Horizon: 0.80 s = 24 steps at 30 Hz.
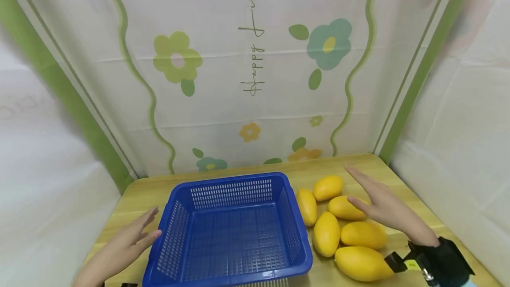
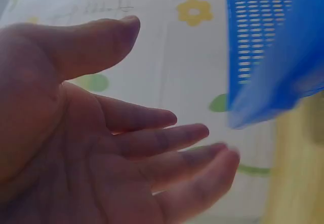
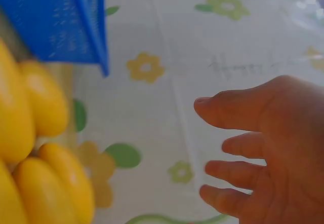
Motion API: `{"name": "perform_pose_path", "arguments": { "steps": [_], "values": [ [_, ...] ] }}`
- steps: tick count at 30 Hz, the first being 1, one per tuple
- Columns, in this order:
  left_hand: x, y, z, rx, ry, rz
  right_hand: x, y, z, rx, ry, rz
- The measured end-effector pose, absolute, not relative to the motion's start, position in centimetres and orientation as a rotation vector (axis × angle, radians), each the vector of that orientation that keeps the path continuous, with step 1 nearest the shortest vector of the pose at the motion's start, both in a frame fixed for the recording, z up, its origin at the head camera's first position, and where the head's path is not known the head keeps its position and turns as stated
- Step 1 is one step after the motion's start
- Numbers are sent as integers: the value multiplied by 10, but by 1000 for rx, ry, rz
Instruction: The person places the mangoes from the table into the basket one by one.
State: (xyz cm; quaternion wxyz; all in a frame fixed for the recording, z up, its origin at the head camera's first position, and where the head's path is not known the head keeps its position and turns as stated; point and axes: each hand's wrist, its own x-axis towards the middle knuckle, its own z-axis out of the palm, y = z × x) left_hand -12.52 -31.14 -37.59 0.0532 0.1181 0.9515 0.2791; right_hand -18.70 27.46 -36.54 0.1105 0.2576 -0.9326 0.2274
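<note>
A blue plastic basket [image 1: 239, 229] with slotted walls stands on the table, and nothing lies in it. To its right several yellow mangoes [image 1: 326, 234] lie in a loose group. My left hand [image 1: 125, 245] hovers beside the basket's left rim, apart from it; in the left wrist view its fingers [image 2: 187, 168] are extended and hold nothing. Over the right side of the mangoes is my right hand [image 1: 384, 205], its fingers straight and thumb spread. The right wrist view shows that hand [image 3: 273, 143] holding nothing, with mangoes [image 3: 45, 183] off to its left.
The wooden-patterned table [image 1: 338, 167] ends at a white curtain [image 1: 223, 110] printed with flowers and lettering. White cloth walls close in on the left and right. A black strap device [image 1: 442, 260] sits around the right wrist.
</note>
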Motion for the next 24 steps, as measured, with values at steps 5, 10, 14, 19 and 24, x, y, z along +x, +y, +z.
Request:
{"name": "perform_pose_path", "arguments": {
  "steps": [5, 10, 14, 19, 24],
  "values": [
    [-134, -317, -382, 319, 2767, 970, -206, 292, -387, 805, -2832, 666],
    [-139, -321, -389, 296, 2722, 1017, -221, 308, -405, 822, -2939, 741],
    [-143, -324, -397, 341, 2596, 1148, -235, 320, -414, 861, -3010, 747],
    [-145, -332, -404, 343, 2452, 1292, -255, 327, -421, 936, -3116, 829],
    [-147, -335, -406, 318, 2382, 1361, -268, 328, -423, 928, -3235, 895]
  ]
}}
